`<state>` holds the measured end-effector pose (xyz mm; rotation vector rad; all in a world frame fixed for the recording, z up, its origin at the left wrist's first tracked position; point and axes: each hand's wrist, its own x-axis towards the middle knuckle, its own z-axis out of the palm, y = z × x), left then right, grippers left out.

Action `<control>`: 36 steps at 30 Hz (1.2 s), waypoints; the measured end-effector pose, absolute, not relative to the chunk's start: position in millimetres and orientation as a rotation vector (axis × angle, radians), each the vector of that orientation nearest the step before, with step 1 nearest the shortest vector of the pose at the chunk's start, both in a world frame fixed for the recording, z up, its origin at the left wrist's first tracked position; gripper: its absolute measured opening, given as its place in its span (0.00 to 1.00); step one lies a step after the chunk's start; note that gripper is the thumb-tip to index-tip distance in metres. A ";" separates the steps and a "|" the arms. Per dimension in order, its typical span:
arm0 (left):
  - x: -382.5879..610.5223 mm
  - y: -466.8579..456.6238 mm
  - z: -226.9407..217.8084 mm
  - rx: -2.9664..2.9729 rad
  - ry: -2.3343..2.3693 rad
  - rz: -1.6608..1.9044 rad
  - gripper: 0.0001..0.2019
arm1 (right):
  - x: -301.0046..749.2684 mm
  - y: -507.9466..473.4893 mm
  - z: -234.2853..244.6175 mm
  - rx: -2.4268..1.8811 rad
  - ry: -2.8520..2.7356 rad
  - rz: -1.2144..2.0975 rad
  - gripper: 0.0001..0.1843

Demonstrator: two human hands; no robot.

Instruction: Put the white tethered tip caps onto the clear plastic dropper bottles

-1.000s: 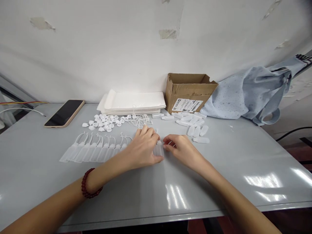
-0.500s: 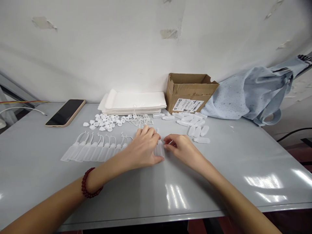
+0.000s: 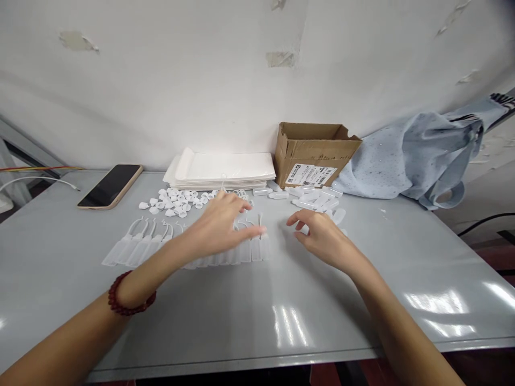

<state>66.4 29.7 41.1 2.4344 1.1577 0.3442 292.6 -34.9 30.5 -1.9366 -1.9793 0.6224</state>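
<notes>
My left hand (image 3: 217,228) hovers over a row of small translucent plastic bottles (image 3: 131,247), its fingers spread and nothing in them. Each visible bottle has a thin white tube or strip at its neck. The last bottle (image 3: 264,247) of the row lies just below my left thumb, and the hand covers the middle bottles in part. To the right, my right hand (image 3: 324,238) is held over the table with thumb and fingers curled but apart. It is close to a cluster of loose bottles (image 3: 306,205). White caps (image 3: 173,202) lie heaped behind the row.
Behind the caps lies a stack of white envelopes (image 3: 227,166). An open cardboard box (image 3: 317,153) stands beside it, with a light blue cloth bag (image 3: 406,155) to its right. A phone (image 3: 110,186) lies at the left on the grey table (image 3: 225,327).
My left hand has let go of the bottle at the row's right end and moved left and up. My right hand has moved right, away from the row, towards the loose bottles.
</notes>
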 end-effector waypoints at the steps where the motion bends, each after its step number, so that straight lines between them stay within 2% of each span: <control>1: 58.7 36.9 43.3 2.382 1.234 0.407 0.23 | 297.3 -35.1 33.4 -1.986 -2.041 0.584 0.16; 4: 32.3 59.0 42.9 2.334 1.447 0.551 0.18 | 307.1 -35.7 42.5 -2.230 -2.135 0.474 0.20; 8: 7.6 79.6 30.0 2.380 1.550 0.554 0.17 | 314.9 -35.1 48.7 -2.557 -2.115 0.288 0.16; 11: 6.7 89.0 23.9 2.457 1.520 0.550 0.17 | 322.4 -34.4 48.0 -2.690 -2.072 0.275 0.15; 18: 26.7 117.0 29.9 2.560 1.434 0.556 0.20 | 341.4 -34.9 42.0 -2.813 -2.014 0.204 0.15; 27: 37.1 114.9 32.8 2.520 1.359 0.705 0.11 | 334.6 -31.0 42.8 -2.871 -2.040 0.168 0.14; 31: 29.8 93.4 40.8 2.347 1.322 0.884 0.10 | 331.4 -31.4 45.0 -2.748 -2.049 0.260 0.10; 36: 20.2 55.4 46.7 1.980 1.275 1.044 0.09 | 320.0 -32.9 43.5 -2.167 -2.006 0.507 0.06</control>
